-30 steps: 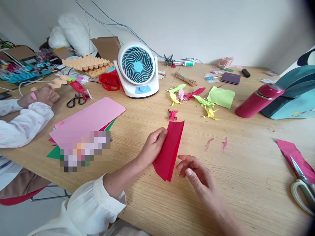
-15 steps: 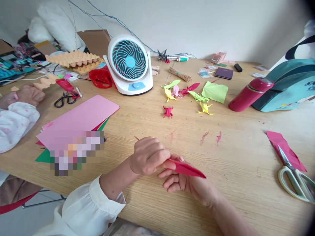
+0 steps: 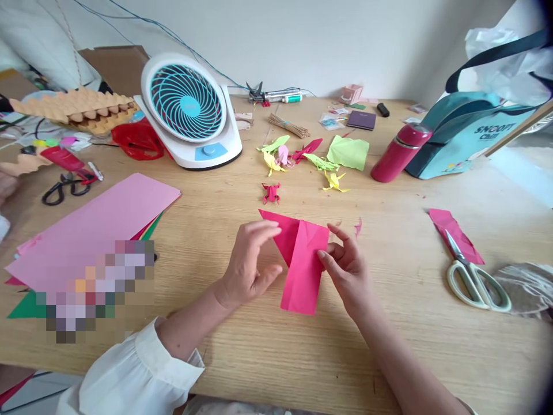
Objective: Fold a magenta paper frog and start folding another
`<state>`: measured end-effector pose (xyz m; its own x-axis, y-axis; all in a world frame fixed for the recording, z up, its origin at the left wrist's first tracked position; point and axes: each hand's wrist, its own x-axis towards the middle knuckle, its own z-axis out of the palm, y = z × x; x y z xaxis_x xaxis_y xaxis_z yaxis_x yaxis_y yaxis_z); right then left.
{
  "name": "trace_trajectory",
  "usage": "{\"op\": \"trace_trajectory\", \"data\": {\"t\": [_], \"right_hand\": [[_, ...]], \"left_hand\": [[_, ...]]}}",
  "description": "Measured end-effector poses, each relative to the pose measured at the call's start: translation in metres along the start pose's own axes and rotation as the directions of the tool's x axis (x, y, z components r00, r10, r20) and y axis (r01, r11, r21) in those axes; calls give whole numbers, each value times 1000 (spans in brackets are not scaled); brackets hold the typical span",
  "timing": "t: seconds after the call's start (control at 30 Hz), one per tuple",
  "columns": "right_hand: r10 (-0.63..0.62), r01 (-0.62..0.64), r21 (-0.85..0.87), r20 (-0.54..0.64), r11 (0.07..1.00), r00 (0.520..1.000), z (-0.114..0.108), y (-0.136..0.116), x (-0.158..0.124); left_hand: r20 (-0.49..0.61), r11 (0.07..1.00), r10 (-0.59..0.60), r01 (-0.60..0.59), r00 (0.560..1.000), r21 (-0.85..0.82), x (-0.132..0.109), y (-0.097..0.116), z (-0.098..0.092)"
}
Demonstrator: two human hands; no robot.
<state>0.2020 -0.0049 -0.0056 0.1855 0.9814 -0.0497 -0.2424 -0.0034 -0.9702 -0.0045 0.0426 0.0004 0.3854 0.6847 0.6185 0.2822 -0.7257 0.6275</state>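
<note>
A folded sheet of bright pink paper (image 3: 306, 271) is above the table in front of me, with a long flat strip on the right and a triangular flap pointing left. My right hand (image 3: 351, 271) pinches its right edge between thumb and fingers. Beside the flap, my left hand (image 3: 247, 262) has its thumb and fingers apart, curved toward the paper without gripping it. Just beyond the paper lies a small red origami frog (image 3: 271, 193). Further back are a yellow origami figure (image 3: 334, 181) and a pale green paper sheet (image 3: 348, 152).
Pink sheets (image 3: 103, 222) are stacked at left, near black-handled scissors (image 3: 64, 189) and a white fan (image 3: 185, 109). On the right are white-handled scissors (image 3: 473, 282) on a pink paper scrap (image 3: 449, 225), a red bottle (image 3: 401, 153) and a teal bag (image 3: 458, 138). Another person's hand (image 3: 6, 187) shows at far left.
The pink paper was a narrow folded shape between both hands; now it is opened out and upright. My left hand has let go of it. The view has swung right.
</note>
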Motion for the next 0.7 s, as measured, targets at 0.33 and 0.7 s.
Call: {"op": "trace_trajectory", "data": {"t": [0.33,0.7], "right_hand": [[-205,194,-154,-58,969,977,1,7,-6],[-128,126,-36,-66,991,990,8,5,-5]], "left_hand": [[131,594,-523,471,842,-653,11,-6,19],[361,386,-652,701,667,-600,-4,10,37]]}}
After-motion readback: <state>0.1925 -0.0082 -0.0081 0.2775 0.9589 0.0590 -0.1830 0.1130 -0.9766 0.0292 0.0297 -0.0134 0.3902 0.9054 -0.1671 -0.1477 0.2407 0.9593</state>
